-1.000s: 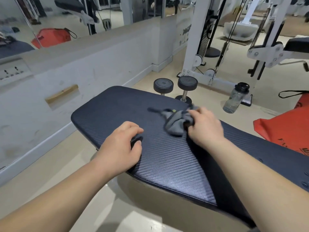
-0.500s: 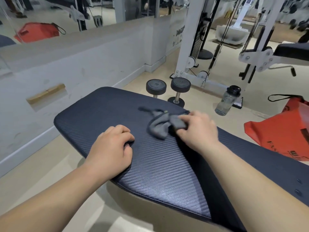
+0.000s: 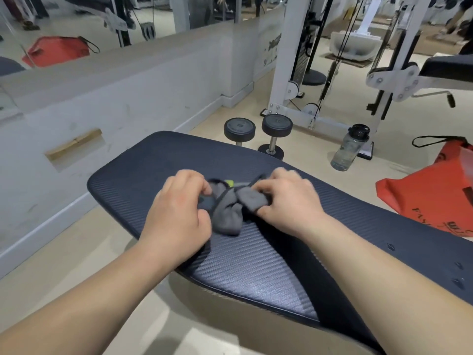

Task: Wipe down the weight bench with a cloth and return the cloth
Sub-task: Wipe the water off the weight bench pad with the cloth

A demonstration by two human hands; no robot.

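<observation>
We find the grey cloth (image 3: 227,213) bunched on the dark padded bench (image 3: 256,272), near its rounded end and about midway across the pad; both hands are on it; the left hand (image 3: 176,216) has its fingers curled and pinches the cloth's left part; the right hand (image 3: 286,201) curls its fingers over the right part and grips it; a small yellow-green tag (image 3: 230,183) shows on the cloth between the hands; on the floor beyond the bench stand two dumbbells (image 3: 239,129) side by side, a clear water bottle (image 3: 349,148) to their right, and a red bag (image 3: 430,198) further right
</observation>
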